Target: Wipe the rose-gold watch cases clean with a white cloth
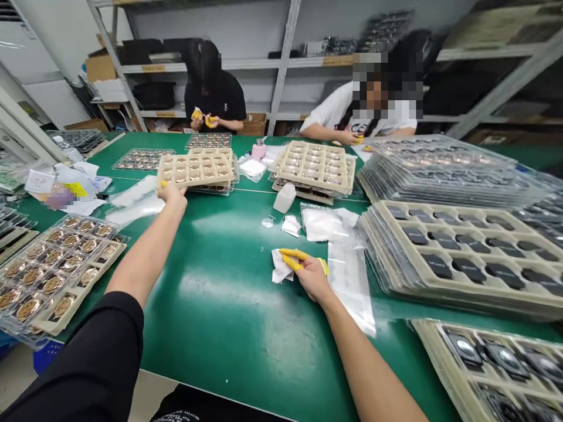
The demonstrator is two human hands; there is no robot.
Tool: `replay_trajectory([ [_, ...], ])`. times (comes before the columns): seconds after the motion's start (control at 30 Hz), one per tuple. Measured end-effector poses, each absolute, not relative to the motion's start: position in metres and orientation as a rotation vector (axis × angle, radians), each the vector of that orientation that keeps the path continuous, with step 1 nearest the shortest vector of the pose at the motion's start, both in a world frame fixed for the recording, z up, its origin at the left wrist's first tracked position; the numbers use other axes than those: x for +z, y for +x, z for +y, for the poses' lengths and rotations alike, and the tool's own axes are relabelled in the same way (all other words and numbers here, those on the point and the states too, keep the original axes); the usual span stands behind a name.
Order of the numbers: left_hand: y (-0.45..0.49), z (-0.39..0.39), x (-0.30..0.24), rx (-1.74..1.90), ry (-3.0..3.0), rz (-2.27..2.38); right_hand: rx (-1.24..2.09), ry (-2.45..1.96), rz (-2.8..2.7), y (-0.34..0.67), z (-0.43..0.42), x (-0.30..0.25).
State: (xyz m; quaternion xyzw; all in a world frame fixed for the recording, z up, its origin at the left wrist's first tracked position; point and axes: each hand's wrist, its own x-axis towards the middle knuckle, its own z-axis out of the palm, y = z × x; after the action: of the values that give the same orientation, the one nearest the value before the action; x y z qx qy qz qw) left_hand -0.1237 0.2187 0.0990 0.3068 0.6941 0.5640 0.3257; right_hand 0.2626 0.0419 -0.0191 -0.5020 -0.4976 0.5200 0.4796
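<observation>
My left hand (172,192) reaches far across the green table (220,305) and grips the near corner of a beige tray (196,168) filled with round gold parts. That tray lies on top of a small stack. My right hand (308,271), with yellow finger cots, rests on the table and pinches a small white cloth (280,271). Beside it lies a clear plastic bag (349,275).
Trays of gold parts (57,264) sit at my left. Stacks of trays with dark parts (466,252) fill the right side. Another beige tray stack (314,167), a white bottle (284,198) and a pink bottle (258,149) stand mid-table. Two people work at the far side.
</observation>
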Motion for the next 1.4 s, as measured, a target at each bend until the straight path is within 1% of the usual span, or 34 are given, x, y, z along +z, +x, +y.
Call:
replay_trajectory([
  [0.03,-0.125,0.207,0.090,1.670,0.542,1.798,1.266,-1.222,-1.220,0.263,0.042,-0.019],
  [0.1,-0.133,0.180,0.074,1.798,0.317,1.785,1.266,-1.219,-1.215,0.263,0.042,-0.021],
  [0.23,-0.165,0.131,0.057,1.729,0.306,1.827,1.273,-1.229,-1.150,0.264,0.045,-0.026],
  [0.33,-0.182,0.112,0.055,1.625,0.380,1.893,1.255,-1.248,-1.081,0.263,0.048,-0.029],
  [0.43,-0.183,0.110,0.055,1.436,0.565,1.915,1.225,-1.262,-1.019,0.262,0.049,-0.030],
  [0.6,-0.147,0.132,0.058,0.960,1.070,1.841,1.178,-1.260,-0.975,0.262,0.048,-0.032],
  [0.83,-0.027,0.205,0.070,0.430,1.842,1.650,1.204,-1.154,-0.904,0.263,0.049,-0.028],
  [0.93,0.027,0.207,0.071,0.336,2.068,1.531,1.100,-1.174,-0.920,0.268,0.048,-0.028],
  [1.0,0.053,0.178,0.068,0.368,2.208,1.503,0.990,-1.238,-0.939,0.275,0.048,-0.030],
  [1.1,0.071,0.094,0.057,0.507,2.489,1.494,0.881,-1.304,-0.926,0.286,0.050,-0.033],
  [1.17,0.066,0.033,0.043,0.600,2.567,1.509,0.893,-1.304,-0.902,0.290,0.051,-0.033],
  [1.23,0.052,-0.008,0.025,0.583,2.598,1.550,0.963,-1.282,-0.877,0.291,0.051,-0.030],
  [1.3,0.032,-0.020,0.010,0.526,2.628,1.518,1.070,-1.237,-0.864,0.289,0.049,-0.025],
  [1.4,-0.002,0.005,0.002,0.459,2.660,1.508,1.239,-1.167,-0.859,0.284,0.043,-0.016],
])
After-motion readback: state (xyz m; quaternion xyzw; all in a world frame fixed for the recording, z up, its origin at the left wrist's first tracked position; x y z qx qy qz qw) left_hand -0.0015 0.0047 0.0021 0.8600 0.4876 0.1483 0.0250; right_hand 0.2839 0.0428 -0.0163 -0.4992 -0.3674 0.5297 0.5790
